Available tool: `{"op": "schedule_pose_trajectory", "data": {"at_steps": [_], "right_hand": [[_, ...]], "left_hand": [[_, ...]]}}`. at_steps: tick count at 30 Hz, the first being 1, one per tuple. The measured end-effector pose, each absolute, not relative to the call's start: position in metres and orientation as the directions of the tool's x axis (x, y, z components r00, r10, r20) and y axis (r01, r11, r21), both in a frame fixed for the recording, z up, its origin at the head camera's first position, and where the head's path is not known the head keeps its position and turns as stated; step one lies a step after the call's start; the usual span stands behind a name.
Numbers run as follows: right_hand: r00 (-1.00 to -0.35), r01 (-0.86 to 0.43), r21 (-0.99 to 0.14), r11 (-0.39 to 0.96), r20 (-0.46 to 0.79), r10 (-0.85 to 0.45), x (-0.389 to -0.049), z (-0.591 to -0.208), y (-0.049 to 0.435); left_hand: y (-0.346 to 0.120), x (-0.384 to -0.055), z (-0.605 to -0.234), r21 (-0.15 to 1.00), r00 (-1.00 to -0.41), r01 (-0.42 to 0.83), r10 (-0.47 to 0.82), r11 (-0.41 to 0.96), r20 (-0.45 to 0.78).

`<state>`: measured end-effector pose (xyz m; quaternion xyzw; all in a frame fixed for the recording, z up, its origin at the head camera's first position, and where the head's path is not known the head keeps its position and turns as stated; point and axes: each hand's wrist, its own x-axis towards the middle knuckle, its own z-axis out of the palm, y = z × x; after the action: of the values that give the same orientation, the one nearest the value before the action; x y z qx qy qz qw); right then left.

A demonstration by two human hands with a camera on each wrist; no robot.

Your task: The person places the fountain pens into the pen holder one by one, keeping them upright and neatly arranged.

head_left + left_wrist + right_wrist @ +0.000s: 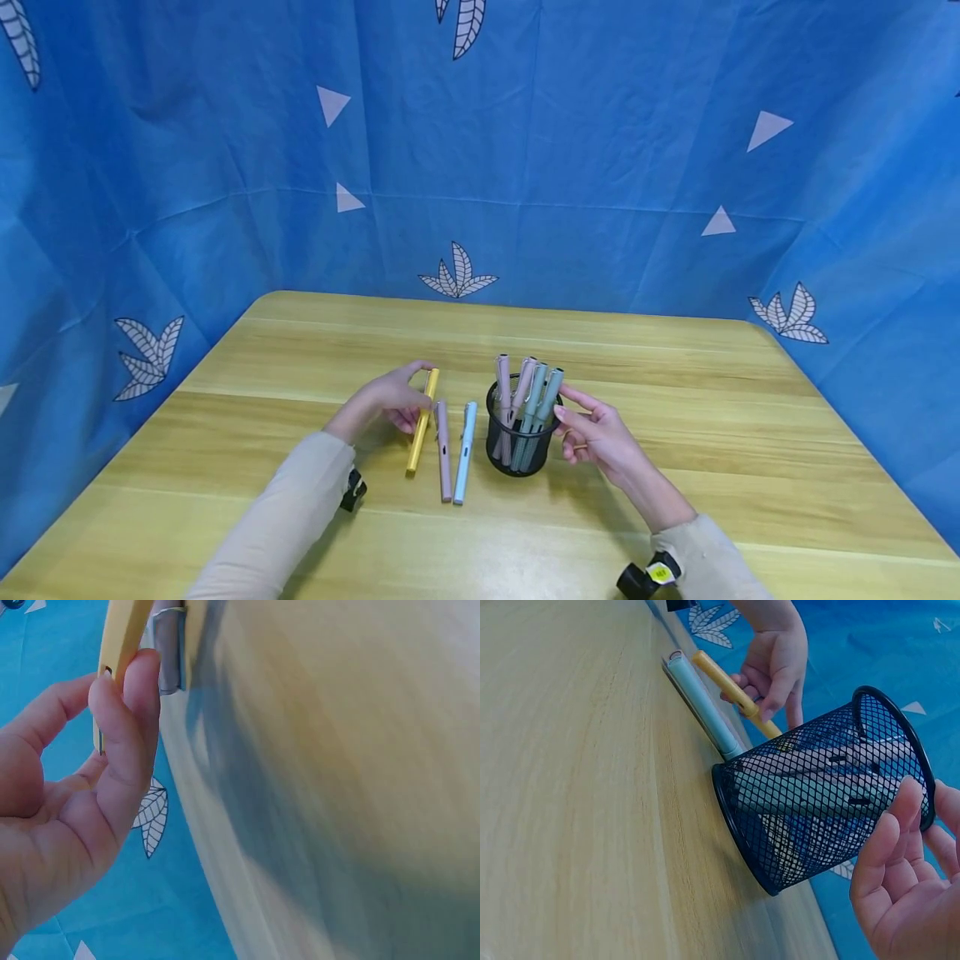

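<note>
My left hand (396, 400) pinches a yellow pen (423, 429), which tilts over the table in the head view. In the left wrist view the same pen (124, 637) sits between thumb and fingers. Beside it lie a lilac pen (444, 458) and a light blue pen (465, 458), side by side. A black mesh pen holder (517, 467) stands upright to their right, with lilac pens (503, 379) and grey-green pens (551, 392) in it. My right hand (600, 433) holds this holder by the right of its rim, thumb and fingers touching the mesh in the right wrist view.
The wooden table (675, 367) has rounded far corners. A blue cloth (585, 150) with leaf and triangle prints hangs behind it and at both sides. Black wrist cameras (637, 581) are strapped to both forearms.
</note>
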<state>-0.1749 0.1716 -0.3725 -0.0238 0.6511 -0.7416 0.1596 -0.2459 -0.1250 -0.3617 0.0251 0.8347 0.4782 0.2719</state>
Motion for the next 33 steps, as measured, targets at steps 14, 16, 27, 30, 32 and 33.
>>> {"op": "schedule_pose_trajectory", "data": {"at_steps": [14, 16, 27, 30, 32, 33], "right_hand": [[-0.945, 0.212, -0.972, -0.098, -0.179, -0.272, -0.174, -0.373, 0.172], [-0.946, 0.213, -0.972, -0.098, -0.180, -0.271, -0.174, -0.373, 0.173], [-0.945, 0.208, -0.973, -0.102, -0.173, -0.278, -0.174, -0.374, 0.172], [-0.945, 0.206, -0.973, -0.103, -0.170, -0.280, -0.174, -0.373, 0.172], [-0.945, 0.207, -0.973, -0.103, -0.171, -0.280, -0.174, -0.373, 0.172], [-0.945, 0.209, -0.973, -0.103, -0.174, -0.277, -0.174, -0.373, 0.172]], "left_hand": [[-0.120, -0.248, -0.353, 0.865, -0.836, -0.205, 0.378, 0.457, -0.397], [-0.119, -0.249, -0.351, 0.873, -0.832, -0.198, 0.396, 0.446, -0.390], [-0.110, -0.250, -0.338, 0.896, -0.848, -0.147, 0.412, 0.420, -0.332], [-0.108, -0.250, -0.335, 0.902, -0.857, -0.120, 0.416, 0.414, -0.304], [-0.106, -0.249, -0.333, 0.905, -0.859, -0.109, 0.420, 0.410, -0.293], [-0.105, -0.249, -0.332, 0.906, -0.857, -0.108, 0.423, 0.409, -0.294]]}}
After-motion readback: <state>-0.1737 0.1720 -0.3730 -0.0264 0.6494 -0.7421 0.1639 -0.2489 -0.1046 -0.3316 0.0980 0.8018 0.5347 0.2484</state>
